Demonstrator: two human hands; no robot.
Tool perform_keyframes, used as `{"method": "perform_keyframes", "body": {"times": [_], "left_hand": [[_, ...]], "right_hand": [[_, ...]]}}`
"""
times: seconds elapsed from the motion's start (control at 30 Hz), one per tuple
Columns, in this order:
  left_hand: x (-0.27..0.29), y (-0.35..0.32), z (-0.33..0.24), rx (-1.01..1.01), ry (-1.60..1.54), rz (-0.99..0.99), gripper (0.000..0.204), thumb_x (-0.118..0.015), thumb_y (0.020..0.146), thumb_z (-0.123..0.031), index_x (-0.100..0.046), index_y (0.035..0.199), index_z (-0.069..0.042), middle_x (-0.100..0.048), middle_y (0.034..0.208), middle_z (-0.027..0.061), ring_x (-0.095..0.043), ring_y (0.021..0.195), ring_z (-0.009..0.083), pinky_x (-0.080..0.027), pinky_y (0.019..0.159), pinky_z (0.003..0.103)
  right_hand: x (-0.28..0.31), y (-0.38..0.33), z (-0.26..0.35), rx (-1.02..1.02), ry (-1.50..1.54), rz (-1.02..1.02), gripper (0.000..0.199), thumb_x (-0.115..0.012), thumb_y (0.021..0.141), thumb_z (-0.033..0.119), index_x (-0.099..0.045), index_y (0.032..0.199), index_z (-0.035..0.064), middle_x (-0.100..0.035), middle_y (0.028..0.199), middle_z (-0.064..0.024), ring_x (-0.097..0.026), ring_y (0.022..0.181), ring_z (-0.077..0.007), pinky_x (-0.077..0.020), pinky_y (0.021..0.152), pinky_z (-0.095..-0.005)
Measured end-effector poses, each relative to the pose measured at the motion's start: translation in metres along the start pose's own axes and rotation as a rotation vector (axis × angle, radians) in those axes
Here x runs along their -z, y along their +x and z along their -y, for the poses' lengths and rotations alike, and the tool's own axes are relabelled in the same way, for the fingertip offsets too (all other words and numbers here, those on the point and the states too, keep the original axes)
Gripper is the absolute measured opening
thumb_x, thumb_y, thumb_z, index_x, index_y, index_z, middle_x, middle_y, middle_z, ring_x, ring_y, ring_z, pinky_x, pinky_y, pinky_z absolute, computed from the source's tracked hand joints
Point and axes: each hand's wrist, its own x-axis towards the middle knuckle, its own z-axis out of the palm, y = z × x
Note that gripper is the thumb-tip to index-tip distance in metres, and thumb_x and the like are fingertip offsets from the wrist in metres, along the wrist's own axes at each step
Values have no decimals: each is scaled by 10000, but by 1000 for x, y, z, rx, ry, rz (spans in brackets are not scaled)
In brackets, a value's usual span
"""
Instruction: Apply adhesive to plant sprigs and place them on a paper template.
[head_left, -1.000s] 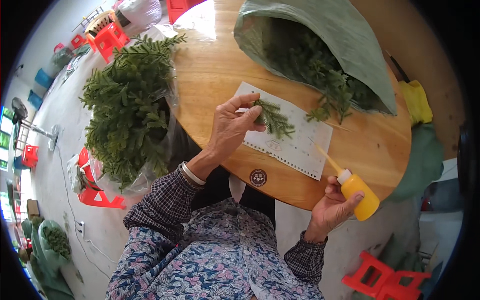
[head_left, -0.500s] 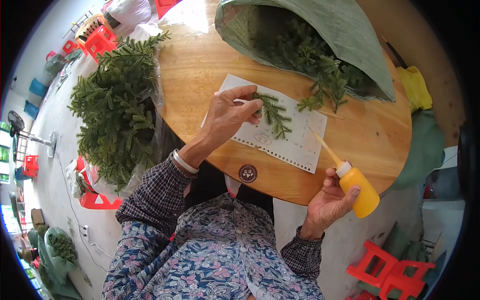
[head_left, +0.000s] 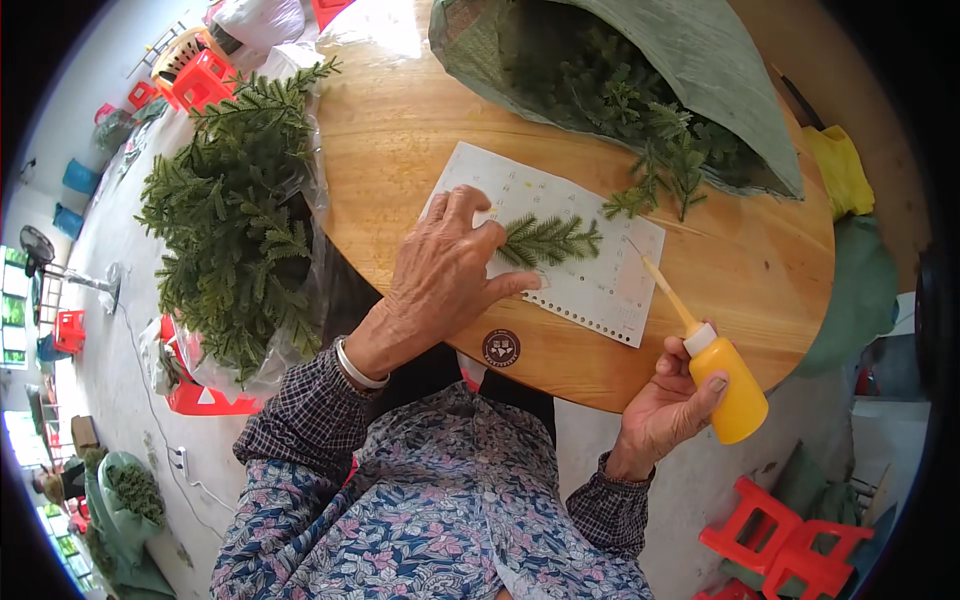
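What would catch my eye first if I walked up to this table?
Probably the left hand pressing a small green sprig onto a white sheet in the middle of the round wooden table. The right hand grips a yellow squeeze bottle at the near edge, and a green sack spills more greenery across the table's far side.

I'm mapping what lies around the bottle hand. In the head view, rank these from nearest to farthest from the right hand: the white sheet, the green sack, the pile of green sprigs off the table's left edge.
From the right hand:
1. White sheet, just up and left on the table.
2. Green sack, at the table's far side.
3. Pile of green sprigs, far left, beyond the table edge.
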Motion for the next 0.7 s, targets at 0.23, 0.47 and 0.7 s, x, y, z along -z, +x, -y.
{"method": "perform_keyframes", "body": {"times": [0.23, 0.47, 0.7], "left_hand": [[4, -5, 1, 158, -174, 309, 326, -697, 786, -358, -609, 868, -55, -571, 842, 73, -562, 796, 228, -467, 670, 325], [-1, -10, -5, 98, -103, 207, 224, -662, 819, -262, -603, 901, -63, -565, 811, 51, -540, 783, 203, -454, 668, 294], [4, 14, 14, -67, -189, 169, 41, -626, 802, -43, -638, 842, -43, -619, 854, 41, -543, 794, 180, -454, 703, 289]], "right_hand": [[0, -1, -3, 36, -22, 23, 525, -631, 876, 352, -439, 1297, 102, -591, 1178, -169, -648, 765, -188, -483, 565, -194], [-3, -3, 0, 42, -25, 53, 506, -625, 880, 395, -498, 1217, 39, -616, 1119, -169, -633, 766, -178, -470, 608, -195], [3, -2, -1, -12, 7, -5, 508, -631, 861, 427, -506, 1228, 98, -620, 1113, -145, -639, 723, -168, -483, 565, -192]]}}
